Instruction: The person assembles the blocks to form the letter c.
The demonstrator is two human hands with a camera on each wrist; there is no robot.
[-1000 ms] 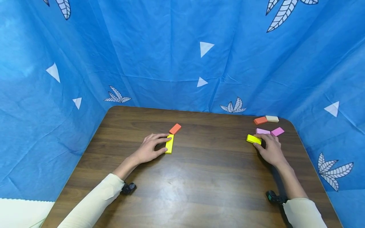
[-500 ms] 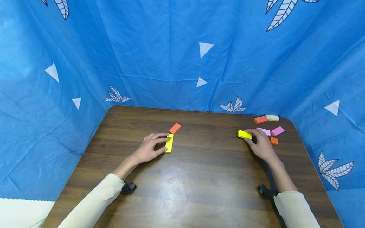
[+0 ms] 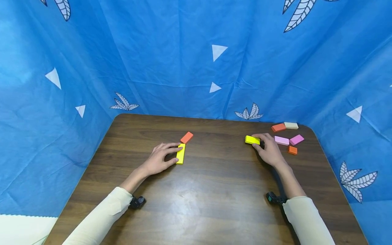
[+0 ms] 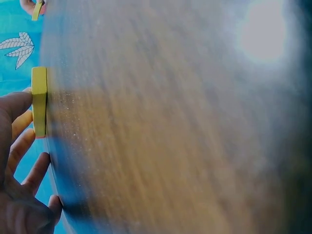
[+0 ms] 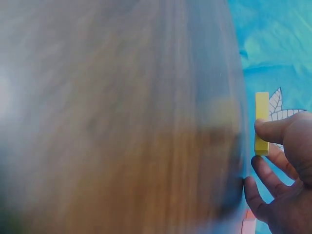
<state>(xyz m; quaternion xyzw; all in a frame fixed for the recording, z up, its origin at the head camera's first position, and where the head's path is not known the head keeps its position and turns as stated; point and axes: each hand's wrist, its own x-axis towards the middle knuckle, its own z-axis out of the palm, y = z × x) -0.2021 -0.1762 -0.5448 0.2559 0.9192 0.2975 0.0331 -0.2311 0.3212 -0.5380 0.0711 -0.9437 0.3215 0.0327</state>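
In the head view, my left hand (image 3: 160, 159) holds a yellow block (image 3: 180, 154) lying on the table, with thumb and fingertips at its left side. An orange-red block (image 3: 186, 137) lies just beyond its far end. My right hand (image 3: 269, 151) pinches another yellow block (image 3: 252, 140) between thumb and fingers. The right wrist view shows this yellow block (image 5: 262, 105) raised off the tabletop, the thumb across its near face. Seen from the left wrist, the other yellow block (image 4: 39, 102) stands out at the table's edge, with the thumb against it.
Right of my right hand lie a light pink block (image 3: 281, 140), a darker pink block (image 3: 296, 139) and an orange block (image 3: 292, 150). Behind them are a red-orange block (image 3: 278, 127) and a cream block (image 3: 291, 125). A blue curtain (image 3: 196, 68) surrounds the brown table (image 3: 199, 204).
My right hand has carried its yellow block leftward and slightly away from me, off the group at the right, uncovering the orange block. My left hand has stayed in place.
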